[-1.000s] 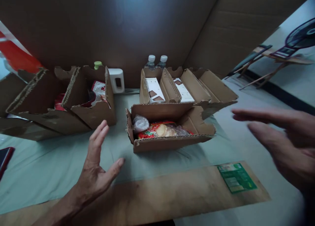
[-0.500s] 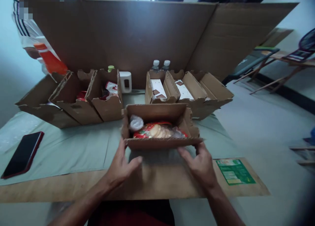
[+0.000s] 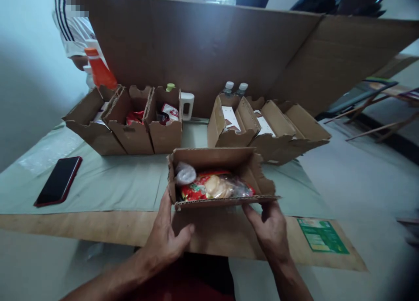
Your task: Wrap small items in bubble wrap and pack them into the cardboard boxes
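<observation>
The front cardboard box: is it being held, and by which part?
The front cardboard box is held between both hands: the left hand at its left end, the right hand at its near right corner.

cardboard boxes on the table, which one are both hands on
The front box, with the red packet inside: the left hand and right hand touch it, while the other boxes stand behind, untouched.

Against the left hand [image 3: 166,240], a matt, rough-edged cardboard box [image 3: 214,157] holds a glossy plastic packet [image 3: 216,187]; dull cloth [image 3: 122,185] lies beyond.
</observation>
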{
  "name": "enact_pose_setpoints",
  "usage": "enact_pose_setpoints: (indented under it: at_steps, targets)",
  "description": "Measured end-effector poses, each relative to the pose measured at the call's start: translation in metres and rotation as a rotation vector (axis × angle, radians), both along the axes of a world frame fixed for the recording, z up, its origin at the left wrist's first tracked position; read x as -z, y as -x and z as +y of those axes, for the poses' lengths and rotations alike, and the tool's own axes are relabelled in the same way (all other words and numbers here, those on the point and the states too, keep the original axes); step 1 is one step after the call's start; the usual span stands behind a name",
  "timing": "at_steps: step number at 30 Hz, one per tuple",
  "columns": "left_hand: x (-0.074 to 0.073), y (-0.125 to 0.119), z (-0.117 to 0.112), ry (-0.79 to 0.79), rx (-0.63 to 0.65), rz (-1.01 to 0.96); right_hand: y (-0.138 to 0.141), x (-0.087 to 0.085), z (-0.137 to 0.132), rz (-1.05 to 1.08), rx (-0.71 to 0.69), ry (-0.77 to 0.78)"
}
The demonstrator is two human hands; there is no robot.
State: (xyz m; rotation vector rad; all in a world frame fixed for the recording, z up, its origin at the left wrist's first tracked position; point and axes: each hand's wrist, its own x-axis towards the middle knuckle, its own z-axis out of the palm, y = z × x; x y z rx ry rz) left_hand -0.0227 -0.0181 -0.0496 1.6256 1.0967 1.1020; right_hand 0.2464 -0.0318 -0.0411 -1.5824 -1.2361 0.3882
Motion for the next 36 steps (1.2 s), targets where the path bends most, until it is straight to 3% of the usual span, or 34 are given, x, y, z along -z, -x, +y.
enact_pose_setpoints:
  at_steps: [2,5,8,10,14,18,21,26,32,36]
  targets:
    - [0.019,0.016,-0.027,0.029,-0.092,0.069,0.01,0.007,0.016,0.04,-0.113,-0.011]
    - [0.035,0.032,-0.052,-0.029,-0.145,0.17,0.031,0.012,0.064,0.152,-0.271,-0.1]
    - [0.034,0.03,-0.062,-0.088,-0.126,0.181,0.049,0.015,0.104,0.188,-0.306,-0.137]
    - [0.03,0.025,-0.062,-0.123,-0.114,0.166,0.056,0.017,0.116,0.165,-0.266,-0.123]
    - [0.032,0.029,-0.054,-0.159,-0.134,0.192,0.065,0.024,0.116,0.144,-0.215,-0.148]
    - [0.045,0.038,-0.04,-0.095,-0.203,0.183,0.069,0.025,0.121,0.117,-0.222,-0.197]
    - [0.049,0.033,-0.031,-0.045,-0.184,0.145,0.07,0.024,0.131,0.103,-0.24,-0.224]
    - [0.045,0.009,-0.023,-0.024,-0.126,0.127,0.064,0.031,0.141,0.137,-0.243,-0.219]
    - [0.03,-0.033,-0.016,0.154,-0.021,-0.053,0.045,0.059,0.133,0.198,-0.286,-0.05]
    - [0.026,-0.064,0.006,0.233,0.008,-0.144,0.031,0.07,0.131,0.223,-0.189,-0.006]
